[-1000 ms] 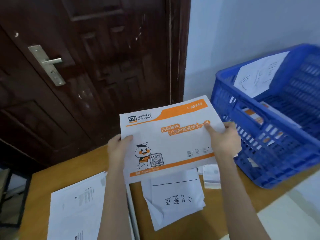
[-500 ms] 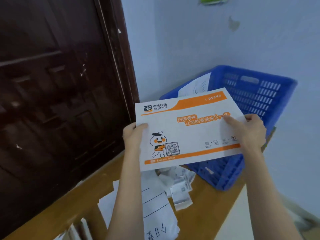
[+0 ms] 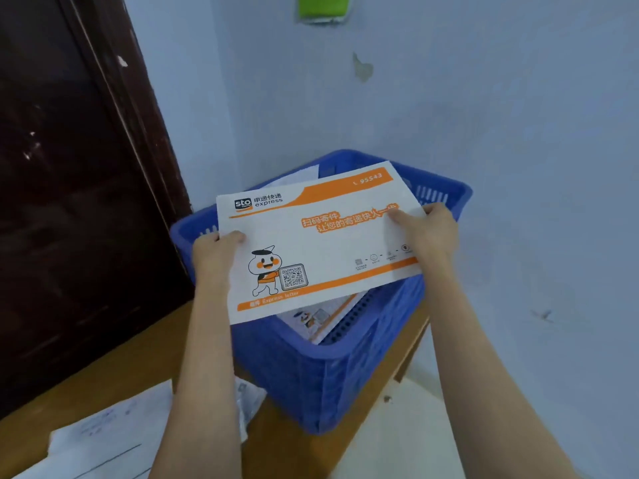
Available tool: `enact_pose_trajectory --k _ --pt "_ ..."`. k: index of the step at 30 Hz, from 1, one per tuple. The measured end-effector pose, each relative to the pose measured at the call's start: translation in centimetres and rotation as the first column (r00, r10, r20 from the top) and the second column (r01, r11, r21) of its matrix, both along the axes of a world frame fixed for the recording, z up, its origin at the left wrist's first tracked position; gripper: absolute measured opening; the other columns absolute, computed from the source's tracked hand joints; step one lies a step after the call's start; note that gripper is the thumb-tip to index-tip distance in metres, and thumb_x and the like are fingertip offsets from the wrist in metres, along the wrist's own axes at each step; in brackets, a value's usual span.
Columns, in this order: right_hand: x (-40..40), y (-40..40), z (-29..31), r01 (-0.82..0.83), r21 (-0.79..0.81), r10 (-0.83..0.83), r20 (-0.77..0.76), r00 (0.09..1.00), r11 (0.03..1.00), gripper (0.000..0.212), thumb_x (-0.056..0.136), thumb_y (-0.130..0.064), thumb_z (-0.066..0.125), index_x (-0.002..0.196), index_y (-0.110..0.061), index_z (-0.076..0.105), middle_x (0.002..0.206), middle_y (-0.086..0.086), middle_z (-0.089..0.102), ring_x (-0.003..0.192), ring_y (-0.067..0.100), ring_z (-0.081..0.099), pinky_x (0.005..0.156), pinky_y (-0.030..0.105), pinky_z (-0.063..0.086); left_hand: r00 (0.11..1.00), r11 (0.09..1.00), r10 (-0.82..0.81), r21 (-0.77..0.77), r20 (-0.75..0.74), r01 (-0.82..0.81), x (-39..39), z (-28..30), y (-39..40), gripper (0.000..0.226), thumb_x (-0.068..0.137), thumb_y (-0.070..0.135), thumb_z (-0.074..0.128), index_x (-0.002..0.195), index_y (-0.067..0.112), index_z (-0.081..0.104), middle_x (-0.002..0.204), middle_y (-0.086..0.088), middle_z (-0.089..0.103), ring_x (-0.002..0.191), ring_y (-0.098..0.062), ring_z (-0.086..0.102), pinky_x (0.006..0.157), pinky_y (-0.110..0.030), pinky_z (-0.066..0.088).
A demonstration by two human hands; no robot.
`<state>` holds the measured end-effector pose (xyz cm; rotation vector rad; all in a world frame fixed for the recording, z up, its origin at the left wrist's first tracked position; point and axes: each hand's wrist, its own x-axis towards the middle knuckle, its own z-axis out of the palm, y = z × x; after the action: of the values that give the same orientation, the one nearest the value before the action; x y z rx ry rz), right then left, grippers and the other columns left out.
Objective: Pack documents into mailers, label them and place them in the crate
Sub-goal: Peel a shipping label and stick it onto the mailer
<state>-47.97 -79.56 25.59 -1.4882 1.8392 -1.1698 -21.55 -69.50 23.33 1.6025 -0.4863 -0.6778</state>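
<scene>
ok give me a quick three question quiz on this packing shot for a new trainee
1. True or false: both hands hold the mailer above the blue crate.
2. Which edge does the right hand grip? A) the right edge B) the bottom edge C) the left edge
3. Fill in: inside the crate, below the held mailer, lies another ____.

Key
1. True: the left hand pinches the left edge, the right hand the opposite one.
2. A
3. mailer, with the same orange print.
</scene>
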Motion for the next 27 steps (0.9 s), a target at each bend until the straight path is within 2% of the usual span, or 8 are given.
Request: enact_pose_trajectory --k 2,6,11,16,20,22,24,27 --pt "-1.4 -3.2 0.1 -0.053 0.014 0.053 -0.023 0.998 0.998 0.053 0.077 -0.054 0.067 0.112 -0.017 0.052 0.104 0.002 0.066 0.091 0.022 0.064 0.084 0.044 0.053 1.000 0.999 0.020 0.035 -0.004 -0.019 -1.7 -0.3 -2.1 0.014 0.087 0.015 0.063 0.100 0.012 0.059 0.091 -0.006 0.064 0.071 -0.021 0.062 0.057 -0.026 0.046" --pt "-2.5 -9.1 0.2 -0.149 0.075 0.154 -0.067 0.986 0.986 0.059 0.079 -0.054 0.066 0.118 -0.013 0.049 0.110 0.003 0.064 0.097 0.024 0.063 0.077 0.037 0.049 0.996 0.991 0.087 0.106 -0.012 -0.085 -3.2 -0.9 -5.8 0.028 0.081 0.015 0.067 0.107 0.006 0.065 0.104 -0.010 0.067 0.093 -0.028 0.064 0.076 -0.031 0.050" --pt "-1.2 -15.0 -1.6 -0.305 0.217 0.323 -0.054 0.945 0.927 0.064 0.080 -0.052 0.065 0.125 -0.010 0.044 0.117 0.007 0.061 0.101 0.027 0.061 0.082 0.041 0.052 0.992 0.978 0.101 0.191 -0.080 -0.085 -2.3 -2.4 -9.3 0.029 0.082 0.011 0.067 0.109 0.002 0.061 0.100 -0.012 0.064 0.077 -0.023 0.061 0.061 -0.029 0.049" --pt "2.1 -19.4 -4.9 -0.421 0.449 0.481 -0.025 0.876 0.789 0.083 0.078 -0.042 0.075 0.140 -0.007 0.030 0.132 0.009 0.050 0.114 0.028 0.055 0.077 0.036 0.043 0.976 0.942 0.171 0.313 -0.134 -0.122 -1.3 -7.3 -11.2 0.035 0.084 0.011 0.063 0.116 -0.001 0.058 0.099 -0.015 0.062 0.089 -0.029 0.061 0.085 -0.041 0.053" --pt "4.1 -22.9 -7.5 -0.383 0.591 0.565 -0.153 0.811 0.710 0.093 0.076 -0.030 0.079 0.146 -0.004 0.023 0.143 0.015 0.040 0.125 0.034 0.048 0.088 0.042 0.046 0.947 0.929 0.184 0.363 -0.263 -0.080 -0.6 -11.2 -13.1 0.047 0.086 0.023 0.067 0.123 0.002 0.049 0.109 -0.015 0.063 0.098 -0.031 0.063 0.089 -0.046 0.052" --pt "4.7 -24.5 -9.2 -0.365 0.637 0.597 -0.191 0.779 0.679 0.094 0.073 -0.029 0.081 0.145 -0.004 0.025 0.143 0.016 0.041 0.125 0.035 0.047 0.094 0.044 0.047 0.936 0.922 0.175 0.383 -0.304 -0.048 -0.5 -12.5 -13.6 0.046 0.085 0.026 0.069 0.122 0.002 0.054 0.111 -0.014 0.065 0.098 -0.031 0.064 0.087 -0.044 0.053" --pt "5.1 -25.6 -10.9 -0.348 0.669 0.619 -0.217 0.755 0.657 0.092 0.071 -0.030 0.082 0.142 -0.004 0.029 0.140 0.015 0.042 0.123 0.034 0.048 0.092 0.043 0.048 0.938 0.911 0.146 0.413 -0.314 -0.003 -0.6 -13.7 -13.8 0.036 0.085 0.016 0.070 0.117 0.001 0.059 0.111 -0.014 0.066 0.096 -0.030 0.063 0.085 -0.040 0.052" --pt "6.0 -26.5 -12.9 -0.316 0.707 0.653 -0.267 0.709 0.633 0.085 0.074 -0.030 0.079 0.141 -0.006 0.032 0.146 0.017 0.030 0.128 0.033 0.041 0.087 0.040 0.044 0.945 0.879 0.121 0.475 -0.304 0.040 -0.8 -15.8 -13.9 0.035 0.081 0.002 0.071 0.114 -0.001 0.060 0.110 -0.012 0.064 0.102 -0.030 0.062 0.086 -0.039 0.051"
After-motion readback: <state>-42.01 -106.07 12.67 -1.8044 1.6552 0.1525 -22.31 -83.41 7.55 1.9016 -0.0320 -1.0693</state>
